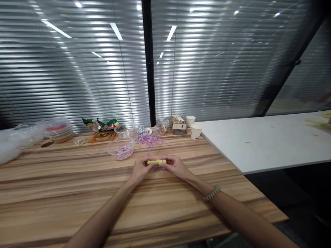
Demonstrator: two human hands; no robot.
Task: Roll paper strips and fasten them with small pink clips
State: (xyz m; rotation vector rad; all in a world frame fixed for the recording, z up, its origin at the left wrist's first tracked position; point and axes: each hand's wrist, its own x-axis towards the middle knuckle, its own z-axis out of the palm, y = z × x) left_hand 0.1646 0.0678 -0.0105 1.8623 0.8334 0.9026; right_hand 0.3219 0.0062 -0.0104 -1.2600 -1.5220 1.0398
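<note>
The left hand (141, 168) and the right hand (177, 166) are near each other over the wood table (108, 213). The 2 hands hold 1 yellow strip (156, 161) between them. The left fingers pinch its left end, and the right fingers pinch its right end. The strip lies sideways, close to the middle of the table. Some small pink and purple bits (154, 169) show just below it, between the hands. The right arm has a green band (212, 193) on it.

Past the hands is a loose pile of pink and purple pieces (149, 140). To the left of the pile, a clear bowl (111, 148) has more small pink and blue bits (124, 152) in it. Behind the bowl are a green, shiny packet (111, 124) and another clear bowl (124, 132). Farther left is a stack of clear tubs (58, 129) with red and green in it. To the right of the pile are 1 small box (179, 126) and 2 paper cups (196, 132). A white table (266, 141) is to the right of the wood table.
</note>
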